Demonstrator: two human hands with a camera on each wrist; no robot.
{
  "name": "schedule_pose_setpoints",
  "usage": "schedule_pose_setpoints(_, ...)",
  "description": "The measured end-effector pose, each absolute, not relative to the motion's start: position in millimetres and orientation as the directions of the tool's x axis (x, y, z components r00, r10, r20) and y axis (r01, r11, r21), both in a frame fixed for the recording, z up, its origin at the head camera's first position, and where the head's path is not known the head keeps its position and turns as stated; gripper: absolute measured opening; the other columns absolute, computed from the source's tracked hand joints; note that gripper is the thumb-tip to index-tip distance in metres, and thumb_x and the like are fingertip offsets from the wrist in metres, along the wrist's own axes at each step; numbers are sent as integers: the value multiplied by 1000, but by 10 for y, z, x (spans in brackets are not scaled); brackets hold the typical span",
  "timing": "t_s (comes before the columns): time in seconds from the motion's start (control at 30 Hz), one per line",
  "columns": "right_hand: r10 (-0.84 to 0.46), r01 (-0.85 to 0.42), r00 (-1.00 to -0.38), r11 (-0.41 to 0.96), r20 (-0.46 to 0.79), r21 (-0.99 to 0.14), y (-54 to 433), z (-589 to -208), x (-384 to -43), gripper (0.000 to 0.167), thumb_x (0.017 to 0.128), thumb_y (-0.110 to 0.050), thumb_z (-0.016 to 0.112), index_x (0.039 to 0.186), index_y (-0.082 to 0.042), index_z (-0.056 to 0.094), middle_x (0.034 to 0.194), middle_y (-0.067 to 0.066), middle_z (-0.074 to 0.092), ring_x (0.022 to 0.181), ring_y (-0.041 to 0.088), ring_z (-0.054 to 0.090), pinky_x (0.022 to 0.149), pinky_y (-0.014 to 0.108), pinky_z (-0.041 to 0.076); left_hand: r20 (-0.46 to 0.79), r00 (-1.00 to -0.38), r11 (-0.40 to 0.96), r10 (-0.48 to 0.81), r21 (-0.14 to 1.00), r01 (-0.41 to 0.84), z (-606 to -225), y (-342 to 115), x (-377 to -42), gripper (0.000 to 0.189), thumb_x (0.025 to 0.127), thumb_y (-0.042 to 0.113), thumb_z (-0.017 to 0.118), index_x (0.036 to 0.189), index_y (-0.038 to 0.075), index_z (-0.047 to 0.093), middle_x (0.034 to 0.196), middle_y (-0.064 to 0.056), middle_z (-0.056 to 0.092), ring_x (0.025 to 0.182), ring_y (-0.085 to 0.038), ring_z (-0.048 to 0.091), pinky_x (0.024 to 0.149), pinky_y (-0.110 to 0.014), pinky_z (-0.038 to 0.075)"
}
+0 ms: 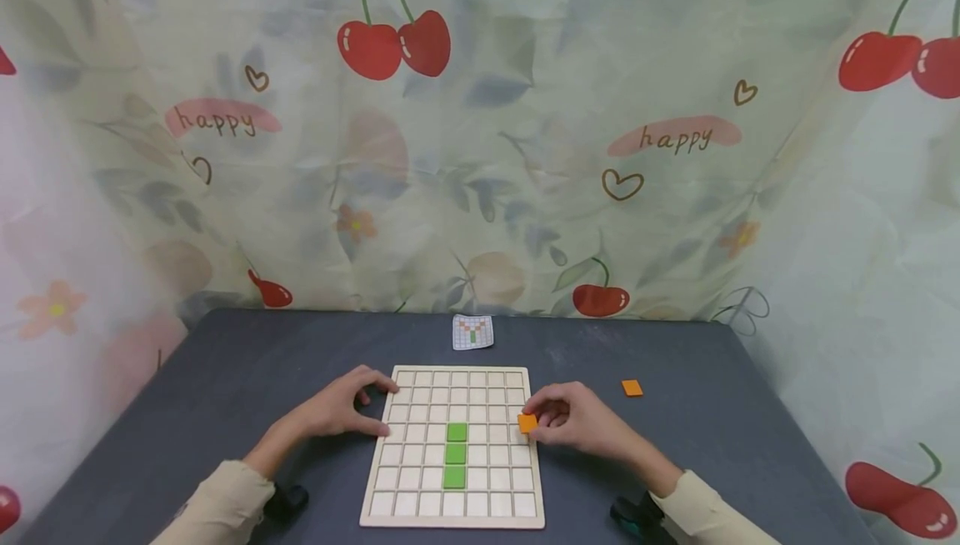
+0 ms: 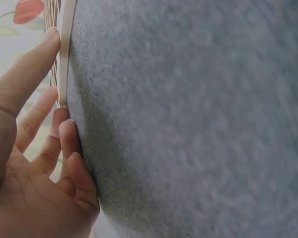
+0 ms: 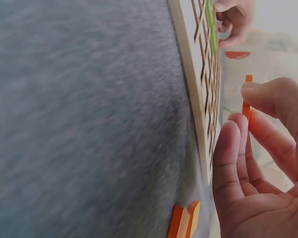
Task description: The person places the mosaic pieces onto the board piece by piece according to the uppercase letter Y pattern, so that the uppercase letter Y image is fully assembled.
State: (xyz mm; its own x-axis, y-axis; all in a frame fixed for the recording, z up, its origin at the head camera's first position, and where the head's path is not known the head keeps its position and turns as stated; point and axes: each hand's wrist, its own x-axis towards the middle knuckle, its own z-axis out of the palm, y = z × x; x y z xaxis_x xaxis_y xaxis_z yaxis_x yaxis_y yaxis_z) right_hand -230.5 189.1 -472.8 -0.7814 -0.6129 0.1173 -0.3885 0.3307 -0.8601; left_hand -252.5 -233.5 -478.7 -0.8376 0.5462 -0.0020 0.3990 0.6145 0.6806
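A pale wooden grid board (image 1: 411, 478) lies flat on the table, with three green tiles (image 1: 455, 453) in a column of its cells. My right hand (image 1: 573, 424) pinches an orange square tile (image 1: 528, 423) between thumb and fingers, over the board's right edge. In the right wrist view that tile (image 3: 248, 79) is edge-on, its lower part behind the fingers. At the board's left edge, my left hand (image 1: 341, 405) touches the rim with thumb and fingertips spread apart. The left wrist view shows the thumb (image 2: 27, 69) against the wooden rim (image 2: 65, 54).
Another orange tile (image 1: 632, 388) lies on the dark table (image 1: 600, 345) to the right of the board. Behind the board is a small card (image 1: 472, 332) with a grid of orange and green squares. A cherry-patterned curtain (image 1: 525, 153) hangs along the table's back.
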Motion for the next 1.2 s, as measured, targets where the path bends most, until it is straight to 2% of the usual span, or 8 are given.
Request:
schedule_pose_setpoints(0.37,-600,-388,-787,303,142,-870,1671,-4713,-2419,24,86,-6,83,108,-3,74,96,6,71,78,22,66,71,28,54,41,-880,637,474,674,375,-4799,-2276,-2495,46,82,30,88,122,12,72,116,-5,59,88,-20,52,78,-40,45)
schedule_pose_setpoints(0.73,-598,-378,-789,296,138,-877,1406,-4729,-2507,24,86,-8,83,108,-3,75,98,5,71,78,22,66,74,29,54,44,-881,635,471,676,374,-4767,-2258,-2464,46,81,26,89,120,9,72,114,-7,60,87,-22,53,77,-39,45)
schedule_pose_setpoints(1.2,-618,-366,-775,269,131,-891,1077,-4742,-2582,24,86,-5,82,110,-3,75,101,6,71,82,22,67,75,31,54,5,-887,644,461,686,339,-4767,-2261,-2517,45,80,26,90,118,11,72,112,-4,59,87,-21,50,77,-40,43)
